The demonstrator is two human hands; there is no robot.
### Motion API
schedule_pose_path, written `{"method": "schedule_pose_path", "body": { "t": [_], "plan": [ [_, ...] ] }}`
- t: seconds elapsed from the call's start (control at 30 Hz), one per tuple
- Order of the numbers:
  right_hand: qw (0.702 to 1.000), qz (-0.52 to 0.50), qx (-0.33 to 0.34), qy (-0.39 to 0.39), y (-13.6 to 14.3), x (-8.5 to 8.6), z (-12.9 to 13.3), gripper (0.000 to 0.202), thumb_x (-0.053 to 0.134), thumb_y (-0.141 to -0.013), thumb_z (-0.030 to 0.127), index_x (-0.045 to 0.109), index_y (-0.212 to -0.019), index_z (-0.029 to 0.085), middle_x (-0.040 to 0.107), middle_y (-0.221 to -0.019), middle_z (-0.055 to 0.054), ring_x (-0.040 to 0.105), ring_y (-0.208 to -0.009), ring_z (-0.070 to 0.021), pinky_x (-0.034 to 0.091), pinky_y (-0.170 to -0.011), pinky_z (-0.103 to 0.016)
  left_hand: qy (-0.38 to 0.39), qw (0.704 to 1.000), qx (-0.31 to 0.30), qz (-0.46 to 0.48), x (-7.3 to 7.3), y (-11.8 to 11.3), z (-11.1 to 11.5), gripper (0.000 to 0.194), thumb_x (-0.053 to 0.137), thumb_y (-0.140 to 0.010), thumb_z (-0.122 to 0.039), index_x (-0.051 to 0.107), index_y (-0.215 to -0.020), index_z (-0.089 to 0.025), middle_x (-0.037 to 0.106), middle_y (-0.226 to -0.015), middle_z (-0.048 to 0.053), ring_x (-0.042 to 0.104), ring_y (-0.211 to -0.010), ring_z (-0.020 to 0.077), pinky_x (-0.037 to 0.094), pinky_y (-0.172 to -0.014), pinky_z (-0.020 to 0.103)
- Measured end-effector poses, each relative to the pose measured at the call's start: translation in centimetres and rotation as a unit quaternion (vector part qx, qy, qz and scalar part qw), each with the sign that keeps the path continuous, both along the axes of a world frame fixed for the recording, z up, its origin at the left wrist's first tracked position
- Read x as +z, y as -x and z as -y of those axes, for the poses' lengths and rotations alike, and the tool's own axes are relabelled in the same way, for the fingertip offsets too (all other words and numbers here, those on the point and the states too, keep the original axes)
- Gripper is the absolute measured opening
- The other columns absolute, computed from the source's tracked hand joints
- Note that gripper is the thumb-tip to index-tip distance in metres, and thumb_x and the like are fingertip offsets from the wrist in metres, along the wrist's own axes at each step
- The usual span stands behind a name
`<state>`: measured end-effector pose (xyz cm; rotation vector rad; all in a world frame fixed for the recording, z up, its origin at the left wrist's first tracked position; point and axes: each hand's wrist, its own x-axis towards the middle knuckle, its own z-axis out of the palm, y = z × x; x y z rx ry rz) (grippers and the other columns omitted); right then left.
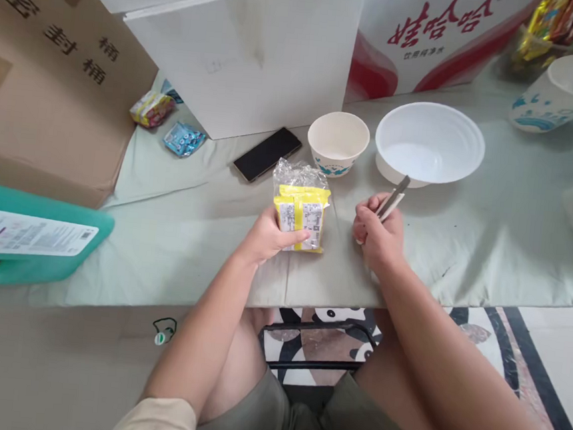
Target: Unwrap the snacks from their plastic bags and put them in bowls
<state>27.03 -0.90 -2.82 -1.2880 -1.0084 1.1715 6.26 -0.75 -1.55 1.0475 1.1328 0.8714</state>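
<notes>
My left hand [269, 235] is closed around a yellow-and-white packet [302, 218], thumb across its printed front. Clear crinkled wrap [300, 173] sticks up from the packet's top. To the right, my right hand [381, 233] is wrapped around a slim grey-and-white tool [393, 199], its grey end pointing up and away from me. My fingers cover most of this tool, so its exact kind is unclear. Just beyond the packet stands a small paper bowl [337, 139] with a blue-green print. A wide white plastic bowl [430, 144] sits past my right hand.
A black phone [268, 154] lies left of the paper bowl. Small snack packs [183, 140] lie near a cardboard box [50, 101]. A green jug [28, 239] is at left. White boxes [260, 59] line the back; a paper bucket [562, 95] stands at right.
</notes>
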Motion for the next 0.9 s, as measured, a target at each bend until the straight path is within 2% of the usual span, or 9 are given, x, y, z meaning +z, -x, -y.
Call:
{"method": "schedule_pose_path", "body": {
  "t": [0.1, 0.2, 0.27, 0.37, 0.5, 0.67, 0.73, 0.8, 0.9],
  "plan": [
    [0.991, -0.107, 0.08, 0.006, 1.8, -0.3, -0.7, 0.043, 0.074, -0.074, 0.056, 0.061, -0.103, 0.026, 0.064, -0.084, 0.001, 0.042, -0.048, -0.0078, 0.025, -0.037, -0.022, 0.005, 0.998, -0.063, 0.032, 0.1, 0.0, -0.1, 0.057, 0.092, -0.057, -0.032, 0.07, -0.107, -0.018, 0.077, -0.112, 0.01, 0.073, -0.102, 0.0296, 0.058, -0.092, 0.044],
    [0.978, -0.111, 0.177, 0.009, 2.7, -0.3, -1.0, 0.05, 0.083, -0.068, 0.052, 0.069, -0.106, 0.023, 0.068, -0.082, 0.0, 0.06, -0.062, -0.0129, 0.043, -0.046, -0.022, -0.011, 0.995, -0.095, 0.019, -0.2, -0.1, -0.1, 0.061, 0.091, -0.058, -0.028, 0.065, -0.112, -0.017, 0.074, -0.114, 0.01, 0.071, -0.102, 0.0276, 0.056, -0.092, 0.043],
    [0.975, -0.115, 0.189, 0.007, 3.0, -0.1, -0.8, 0.045, 0.085, -0.067, 0.048, 0.071, -0.1, 0.021, 0.069, -0.08, -0.001, 0.066, -0.072, -0.0176, 0.052, -0.056, -0.026, -0.026, 0.995, -0.093, 0.023, -0.5, -0.2, -0.1, 0.064, 0.091, -0.059, -0.028, 0.061, -0.115, -0.018, 0.072, -0.115, 0.01, 0.07, -0.102, 0.0265, 0.056, -0.091, 0.042],
    [0.979, -0.136, 0.149, 0.019, 3.3, 0.2, -0.3, 0.04, 0.085, -0.066, 0.049, 0.07, -0.091, 0.021, 0.067, -0.071, 0.001, 0.062, -0.06, -0.0154, 0.049, -0.052, -0.027, -0.043, 0.995, -0.079, 0.053, -1.0, -0.3, 0.0, 0.071, 0.092, -0.06, -0.035, 0.053, -0.119, -0.022, 0.069, -0.116, 0.008, 0.068, -0.103, 0.0251, 0.055, -0.089, 0.04],
    [0.981, -0.173, 0.044, 0.071, 4.0, 1.3, 0.1, 0.035, 0.081, -0.065, 0.048, 0.062, -0.081, 0.022, 0.056, -0.059, 0.006, 0.045, -0.044, -0.0089, 0.026, -0.037, -0.021, -0.079, 0.993, -0.074, 0.053, -1.4, 0.1, -0.2, 0.077, 0.091, -0.06, -0.047, 0.049, -0.121, -0.026, 0.064, -0.123, 0.009, 0.066, -0.107, 0.0253, 0.054, -0.09, 0.039],
    [0.971, -0.216, -0.045, 0.091, 5.3, 2.2, -0.7, 0.032, 0.076, -0.064, 0.04, 0.053, -0.078, 0.023, 0.053, -0.064, 0.006, 0.047, -0.05, -0.0084, 0.024, -0.038, -0.02, -0.204, 0.962, 0.065, -0.168, -1.0, 0.7, -0.2, 0.067, 0.083, -0.071, -0.04, 0.05, -0.127, -0.025, 0.056, -0.132, 0.012, 0.059, -0.114, 0.0252, 0.049, -0.097, 0.041],
    [0.965, -0.234, -0.081, 0.083, 5.8, 2.1, -0.9, 0.034, 0.074, -0.064, 0.042, 0.052, -0.08, 0.024, 0.054, -0.068, 0.005, 0.049, -0.054, -0.0095, 0.026, -0.039, -0.021, -0.241, 0.944, 0.067, -0.214, -0.8, 0.4, 0.2, 0.052, 0.074, -0.079, -0.034, 0.053, -0.126, -0.025, 0.058, -0.129, 0.012, 0.059, -0.113, 0.0246, 0.049, -0.097, 0.041],
    [0.963, -0.246, -0.082, 0.071, 6.3, 2.0, -0.8, 0.034, 0.072, -0.067, 0.049, 0.053, -0.082, 0.024, 0.057, -0.072, 0.003, 0.052, -0.058, -0.0112, 0.028, -0.04, -0.022, -0.264, 0.941, 0.029, -0.208, -0.6, 0.0, 0.6, 0.052, 0.074, -0.079, -0.033, 0.054, -0.126, -0.025, 0.06, -0.131, 0.011, 0.059, -0.118, 0.0257, 0.048, -0.1, 0.041],
    [0.968, -0.246, -0.011, 0.04, 6.7, 2.3, -0.1, 0.038, 0.065, -0.074, 0.06, 0.058, -0.087, 0.025, 0.065, -0.083, -0.002, 0.061, -0.073, -0.0157, 0.03, -0.041, -0.022, -0.254, 0.956, 0.006, -0.146, -0.5, -0.4, 0.9, 0.075, 0.086, -0.067, -0.038, 0.05, -0.132, -0.025, 0.059, -0.137, 0.012, 0.057, -0.127, 0.0288, 0.045, -0.107, 0.042]
  ]
}}
